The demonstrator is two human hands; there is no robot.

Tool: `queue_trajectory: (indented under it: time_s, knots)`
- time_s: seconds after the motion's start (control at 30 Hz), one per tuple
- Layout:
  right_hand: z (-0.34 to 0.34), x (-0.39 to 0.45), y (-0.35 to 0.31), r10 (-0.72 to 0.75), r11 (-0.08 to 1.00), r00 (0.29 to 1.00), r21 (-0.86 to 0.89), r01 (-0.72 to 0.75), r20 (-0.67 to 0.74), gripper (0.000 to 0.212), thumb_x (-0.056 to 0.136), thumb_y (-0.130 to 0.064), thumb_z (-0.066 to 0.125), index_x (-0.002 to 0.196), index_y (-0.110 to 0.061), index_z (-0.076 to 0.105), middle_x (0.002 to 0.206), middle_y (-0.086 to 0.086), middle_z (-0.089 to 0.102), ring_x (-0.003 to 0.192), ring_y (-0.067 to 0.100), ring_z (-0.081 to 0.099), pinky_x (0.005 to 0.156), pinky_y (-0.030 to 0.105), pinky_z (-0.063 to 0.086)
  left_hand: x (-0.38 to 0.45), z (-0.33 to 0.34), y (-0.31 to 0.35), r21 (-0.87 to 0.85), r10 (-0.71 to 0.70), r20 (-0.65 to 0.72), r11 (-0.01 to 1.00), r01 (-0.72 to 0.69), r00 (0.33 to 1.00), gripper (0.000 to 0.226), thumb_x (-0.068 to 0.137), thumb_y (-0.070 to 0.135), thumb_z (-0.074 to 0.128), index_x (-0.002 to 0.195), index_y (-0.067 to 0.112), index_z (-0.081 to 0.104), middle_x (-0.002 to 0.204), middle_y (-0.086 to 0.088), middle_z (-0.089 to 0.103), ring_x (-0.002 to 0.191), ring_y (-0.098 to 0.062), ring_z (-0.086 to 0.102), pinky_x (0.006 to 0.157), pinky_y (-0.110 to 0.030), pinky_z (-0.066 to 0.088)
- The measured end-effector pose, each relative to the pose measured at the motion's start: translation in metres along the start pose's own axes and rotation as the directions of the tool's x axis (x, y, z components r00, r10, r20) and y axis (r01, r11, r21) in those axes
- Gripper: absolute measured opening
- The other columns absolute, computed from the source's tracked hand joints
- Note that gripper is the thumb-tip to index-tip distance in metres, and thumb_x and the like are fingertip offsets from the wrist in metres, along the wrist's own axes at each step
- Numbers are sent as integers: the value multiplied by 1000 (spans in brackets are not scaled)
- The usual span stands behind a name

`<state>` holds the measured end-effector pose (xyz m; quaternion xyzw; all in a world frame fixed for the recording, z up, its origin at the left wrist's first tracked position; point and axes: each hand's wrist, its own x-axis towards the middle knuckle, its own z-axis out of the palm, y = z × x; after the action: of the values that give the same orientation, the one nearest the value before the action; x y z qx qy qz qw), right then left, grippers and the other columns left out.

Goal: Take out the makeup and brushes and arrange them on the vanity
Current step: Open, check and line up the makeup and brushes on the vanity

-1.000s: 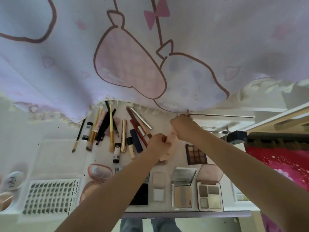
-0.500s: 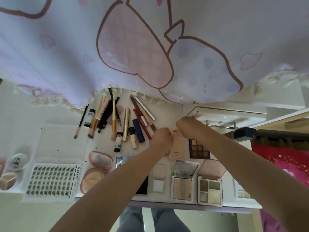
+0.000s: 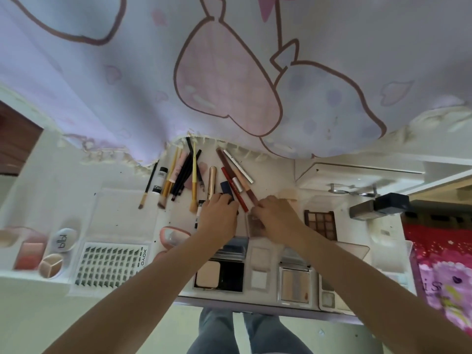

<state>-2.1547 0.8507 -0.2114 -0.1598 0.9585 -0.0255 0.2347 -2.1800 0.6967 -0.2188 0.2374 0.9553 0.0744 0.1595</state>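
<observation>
Pink cartoon curtain point(image 3: 229, 72) up top, white desk point(image 3: 122, 215) below, packed already. Since a second ago: pinkish piece dropped from between the hands, now lying upper right of them point(image 3: 288, 194). Left hand point(image 3: 219, 215) curled on a navy tube point(image 3: 227, 190), right hand point(image 3: 275, 213) pinching a maroon pencil point(image 3: 251, 195). Brushes point(image 3: 178, 180) fanned centre, palettes point(image 3: 319, 223) lower right. Looks like tidying now, nearly done.

Head camera looks steeply down (wide-angle, close) onto the vanity point(image 3: 122, 213).
</observation>
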Motion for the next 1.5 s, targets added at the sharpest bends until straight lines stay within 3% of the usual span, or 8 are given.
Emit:
queue_trajectory:
  time_s: [0.13, 0.3, 0.5, 0.7, 0.8, 1.03, 1.13, 1.5]
  knots:
    - [5, 2, 2, 30, 997, 993, -73, -21, 115, 55, 77, -20, 63, 127, -14, 39, 124, 13, 43, 113, 29, 41, 90, 40, 38, -9, -6, -10, 29, 5, 4, 1000, -5, 1000, 35, 91, 24, 42, 124, 16, 46, 136, -2, 41, 127, -21, 34, 99, -34, 33]
    - [10, 6, 3, -14, 993, 996, -113, 23, 83, 58, 76, -21, 63, 126, -14, 35, 125, 12, 42, 109, 27, 44, 86, 38, 39, -15, -15, -18, -21, 5, -15, 1000, -5, 1000, 36, 90, 23, 43, 125, 15, 47, 135, -3, 44, 126, -22, 36, 99, -33, 35]
    - [-20, -8, 12, 29, 972, 999, 235, -24, -17, 55, 66, -30, 69, 115, -14, 50, 103, 4, 47, 98, 21, 47, 80, 28, 42, -16, -40, -22, -275, 31, 63, 961, -12, 998, 44, 87, 21, 54, 128, 10, 45, 130, -8, 47, 121, -23, 41, 99, -29, 33]
    - [-117, -49, 10, 29, 872, 948, 472, 131, -315, 43, 65, -28, 76, 105, -17, 64, 91, -6, 55, 83, 8, 48, 71, 15, 38, -17, -121, -2, -743, 191, 72, 665, -75, 979, 67, 74, 12, 74, 132, 10, 41, 112, 5, 57, 97, -2, 56, 87, -25, 51]
    - [-162, -69, 5, 28, 873, 882, 441, 208, -471, 41, 66, -25, 77, 104, -16, 65, 96, 0, 61, 87, 11, 54, 75, 14, 41, -16, -166, 6, -789, 172, -49, 598, -144, 984, 69, 70, 8, 76, 131, 11, 42, 106, 7, 57, 87, -1, 58, 75, -13, 51]
    - [-222, -96, -2, -19, 919, 675, 253, 302, -737, 47, 62, -31, 80, 100, -8, 68, 98, 6, 64, 87, 13, 58, 77, 8, 39, -23, -236, 24, -870, 210, -296, 343, -353, 932, 55, 62, -15, 72, 96, 25, 57, 88, 6, 64, 75, 1, 65, 63, -15, 53]
    - [-237, -100, -2, -77, 943, 632, 149, 296, -771, 45, 61, -21, 82, 101, -5, 68, 99, 11, 67, 90, 23, 62, 80, 27, 45, -25, -251, 27, -870, 220, -327, 309, -384, 919, 54, 62, -17, 70, 95, 24, 57, 86, 4, 64, 71, 1, 65, 62, -15, 53]
    - [-240, -98, -4, -180, 938, 547, 25, 345, -817, 40, 57, -19, 78, 92, 0, 71, 85, 19, 70, 77, 35, 66, 75, 32, 44, -30, -253, 26, -861, 220, -357, 300, -411, 908, 57, 63, -19, 68, 97, 25, 55, 90, 3, 63, 75, -2, 66, 63, -15, 54]
